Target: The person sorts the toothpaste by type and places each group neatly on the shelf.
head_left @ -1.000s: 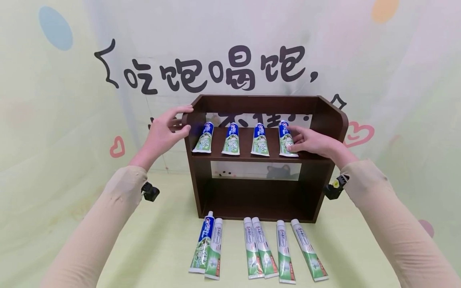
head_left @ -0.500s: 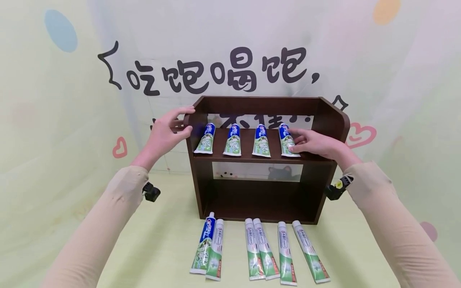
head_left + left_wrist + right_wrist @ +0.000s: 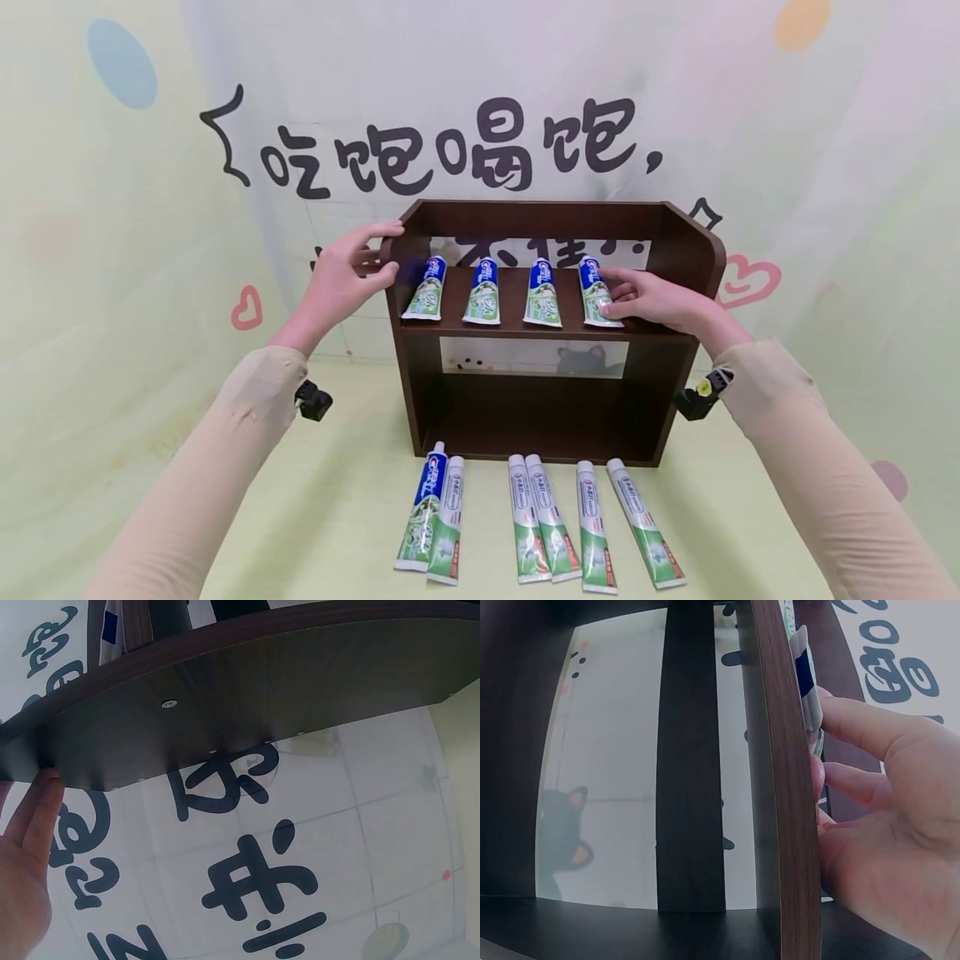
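A dark brown two-tier shelf (image 3: 547, 332) stands upright with several blue-and-green toothpaste tubes lying on its upper board, including one at the far left (image 3: 425, 290), one beside it (image 3: 482, 292) and another further right (image 3: 542, 293). My left hand (image 3: 347, 271) holds the upper edge of the shelf's left side panel; the left wrist view has its fingers (image 3: 46, 806) against that panel. At the right end, my right hand (image 3: 651, 296) pinches the rightmost toothpaste tube (image 3: 594, 296) between thumb and fingers. In the right wrist view, the shelf board partly hides this tube (image 3: 807, 682).
In front of the shelf, on the pale yellow-green table (image 3: 337, 500), lie a blue-and-green toothpaste tube (image 3: 422, 508) and several white-and-green tubes, one far right (image 3: 647, 525). A printed cloth (image 3: 480, 67) hangs behind the shelf.
The view shifts very slightly. Both hands keep their places on the shelf and the rightmost tube, and the other tubes stay where they were.
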A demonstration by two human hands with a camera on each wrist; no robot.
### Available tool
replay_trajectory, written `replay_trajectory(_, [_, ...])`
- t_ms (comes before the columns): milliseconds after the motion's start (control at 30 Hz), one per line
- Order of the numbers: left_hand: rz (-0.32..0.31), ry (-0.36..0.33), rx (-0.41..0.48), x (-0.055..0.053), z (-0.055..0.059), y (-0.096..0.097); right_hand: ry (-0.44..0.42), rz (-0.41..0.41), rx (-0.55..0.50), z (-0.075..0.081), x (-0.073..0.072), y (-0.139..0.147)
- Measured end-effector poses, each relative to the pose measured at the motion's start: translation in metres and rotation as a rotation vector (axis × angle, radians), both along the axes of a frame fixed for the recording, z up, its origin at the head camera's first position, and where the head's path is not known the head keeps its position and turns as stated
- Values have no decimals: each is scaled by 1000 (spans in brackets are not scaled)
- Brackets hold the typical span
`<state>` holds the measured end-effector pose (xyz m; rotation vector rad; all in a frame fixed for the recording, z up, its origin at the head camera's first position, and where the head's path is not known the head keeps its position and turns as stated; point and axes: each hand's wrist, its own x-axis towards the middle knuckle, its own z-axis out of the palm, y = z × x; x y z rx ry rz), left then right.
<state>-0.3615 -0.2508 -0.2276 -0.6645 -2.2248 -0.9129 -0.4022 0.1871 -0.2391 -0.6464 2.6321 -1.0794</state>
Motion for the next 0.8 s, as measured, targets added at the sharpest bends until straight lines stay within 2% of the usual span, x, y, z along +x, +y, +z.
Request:
replay_trajectory(433, [-7,-11,1,-1,0,-1,54,-11,71,3,2,-2])
replay_trajectory(600, [-12,-10,2,-2,0,-1,122,-30,113,8,6,-5])
replay_trajectory(800, [-13,-9,12,-2,0,-2,247,-55,95,18,16,-12])
